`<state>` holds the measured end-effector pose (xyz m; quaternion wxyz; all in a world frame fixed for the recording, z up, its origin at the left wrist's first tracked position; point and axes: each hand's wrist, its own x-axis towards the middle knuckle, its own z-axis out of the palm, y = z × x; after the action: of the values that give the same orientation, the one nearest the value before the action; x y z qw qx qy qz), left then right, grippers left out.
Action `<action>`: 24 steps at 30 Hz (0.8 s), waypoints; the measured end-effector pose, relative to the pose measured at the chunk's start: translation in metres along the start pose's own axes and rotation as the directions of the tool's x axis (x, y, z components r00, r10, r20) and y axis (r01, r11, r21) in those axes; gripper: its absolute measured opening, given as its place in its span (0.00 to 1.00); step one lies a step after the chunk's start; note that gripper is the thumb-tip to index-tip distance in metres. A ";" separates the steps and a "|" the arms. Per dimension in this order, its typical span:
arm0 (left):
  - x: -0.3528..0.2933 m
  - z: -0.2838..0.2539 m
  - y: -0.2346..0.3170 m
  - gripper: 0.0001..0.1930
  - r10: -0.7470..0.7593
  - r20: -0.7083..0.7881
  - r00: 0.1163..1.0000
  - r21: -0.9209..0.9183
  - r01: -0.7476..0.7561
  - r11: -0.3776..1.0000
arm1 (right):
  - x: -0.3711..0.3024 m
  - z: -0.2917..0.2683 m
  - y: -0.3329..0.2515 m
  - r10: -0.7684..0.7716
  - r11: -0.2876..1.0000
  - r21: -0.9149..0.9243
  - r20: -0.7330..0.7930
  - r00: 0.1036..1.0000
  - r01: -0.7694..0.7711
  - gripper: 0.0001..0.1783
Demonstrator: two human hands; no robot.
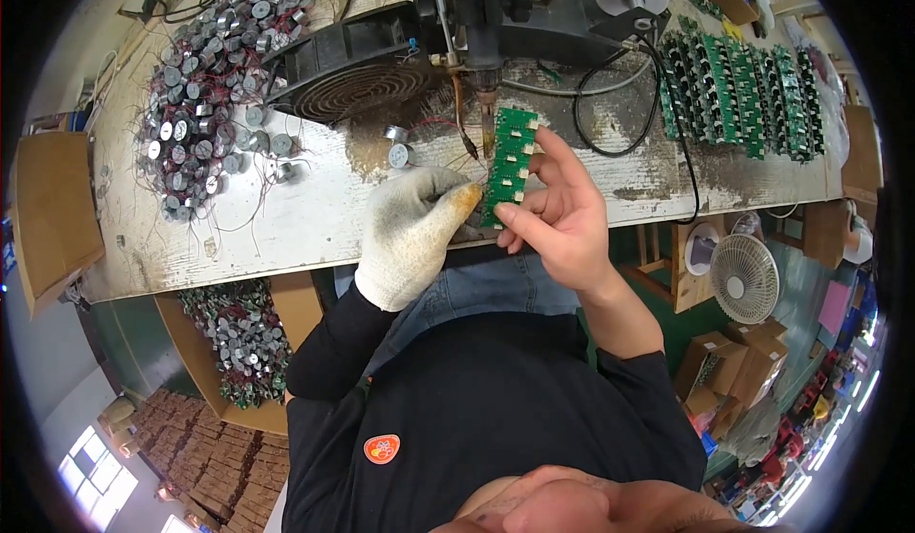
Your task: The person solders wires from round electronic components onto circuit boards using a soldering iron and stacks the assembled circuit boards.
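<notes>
Head view: green circuit board (513,163) held above the bench (315,237), toward its near edge, pinched between thumb and fingers of the bare right hand (577,218). Gloved left hand (412,233) just left, thumb and fingers bunched together—cannot tell whether on a wire or the board. Upright tool (487,118) meets or nearly meets the board's far left edge; a slipping pinch could scrape it, scorch if hot. Two silver cylinders (398,155) farther left—their thin wires might snag a sleeve.

Black shirt (534,390) — red badge (381,449), whitish glove (405,233), jeans (486,291)
</notes>
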<state>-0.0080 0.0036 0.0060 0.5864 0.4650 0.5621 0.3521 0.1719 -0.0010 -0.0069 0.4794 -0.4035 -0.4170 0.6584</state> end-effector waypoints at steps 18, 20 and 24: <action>-0.002 0.000 -0.002 0.11 0.018 -0.019 1.000 0.066 -0.017 0.998 | -0.001 0.001 0.001 0.030 0.999 0.013 0.013 0.999 -0.030 0.42; -0.003 0.001 -0.002 0.11 0.038 -0.035 0.999 0.008 -0.038 0.999 | -0.002 0.001 0.001 0.025 1.000 0.006 0.015 1.000 -0.025 0.42; -0.003 0.003 0.000 0.12 0.039 -0.040 0.998 -0.004 -0.039 0.999 | -0.004 0.001 0.000 0.023 1.000 0.012 0.022 0.999 -0.023 0.42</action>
<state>-0.0055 0.0007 0.0066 0.5691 0.4673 0.5636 0.3743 0.1712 -0.0049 -0.0064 0.4696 -0.3980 -0.4138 0.6707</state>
